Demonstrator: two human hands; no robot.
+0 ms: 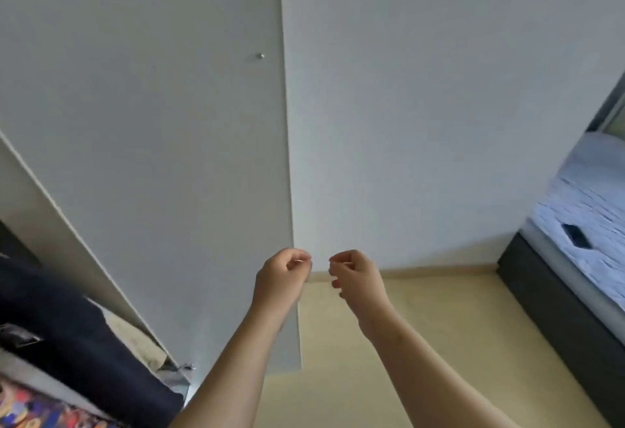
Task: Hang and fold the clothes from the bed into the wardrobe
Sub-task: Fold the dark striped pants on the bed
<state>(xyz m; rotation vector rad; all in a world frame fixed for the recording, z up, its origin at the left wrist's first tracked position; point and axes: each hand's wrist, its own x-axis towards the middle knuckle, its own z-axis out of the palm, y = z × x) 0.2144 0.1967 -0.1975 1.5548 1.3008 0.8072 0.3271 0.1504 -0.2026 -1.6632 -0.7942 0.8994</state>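
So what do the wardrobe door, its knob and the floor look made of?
Wardrobe door: smooth matt white panel, probably laminated board; flat, no grain. Knob: small, shiny, likely metal by its glint. Floor: pale yellow, smooth, perhaps vinyl or laminate; blur hides any texture.

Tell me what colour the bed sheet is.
The bed sheet is pale blue-white with faint ripples, shown best in the head view.

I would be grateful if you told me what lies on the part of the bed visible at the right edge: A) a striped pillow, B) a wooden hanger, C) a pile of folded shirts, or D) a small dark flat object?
D: a small dark flat object lies alone on the pale cover of the bed; no shirts, hanger or pillow show on the visible part.
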